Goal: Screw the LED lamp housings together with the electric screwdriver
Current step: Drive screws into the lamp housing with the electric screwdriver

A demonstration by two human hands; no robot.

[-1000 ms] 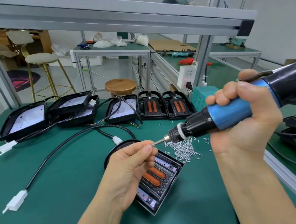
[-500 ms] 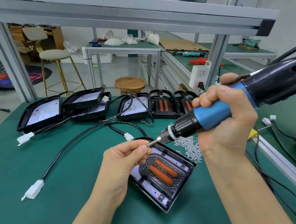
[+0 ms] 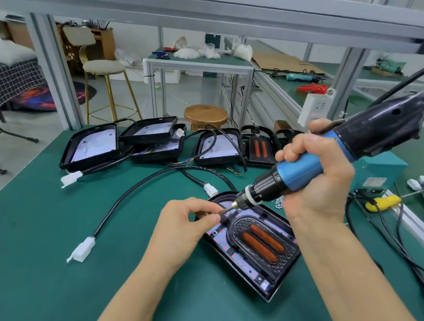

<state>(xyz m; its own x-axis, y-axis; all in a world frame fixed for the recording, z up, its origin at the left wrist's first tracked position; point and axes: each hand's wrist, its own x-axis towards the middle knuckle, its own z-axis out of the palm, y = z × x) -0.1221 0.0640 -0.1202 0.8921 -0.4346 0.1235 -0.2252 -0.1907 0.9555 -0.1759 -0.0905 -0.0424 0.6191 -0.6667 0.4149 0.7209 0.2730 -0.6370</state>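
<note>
The left hand [image 3: 185,225] has its thumb and forefinger fingers [image 3: 210,217] pinched together at the tip of the screwdriver bit [image 3: 228,209]; whatever small part they pinch there is too tiny to make out. The right hand [image 3: 316,179] is wrapped round the blue grip of the electric screwdriver [image 3: 316,160], fingers curled tight over the barrel, the tool lying almost level with its bit pointing left and slightly down. The bit's end sits over the upper left edge of the nearest LED lamp housing [image 3: 258,247], which lies flat on the green surface [image 3: 60,295] between the two forearms, showing two orange strips inside a black ribbed frame. A heap of small screws [image 3: 279,204] lies just behind that housing, mostly hidden by the right hand.

Further back on the surface stand more lamp housings [image 3: 147,143], some open with pale boards showing, two stacked. Black cables with white connectors [image 3: 82,250] curve across the mat to the left. A teal box [image 3: 381,169] sits to the right, near a yellow object [image 3: 384,202] and loose wires. Beyond the bench are a wooden stool [image 3: 205,115] and a gold-legged bar stool [image 3: 107,88].
</note>
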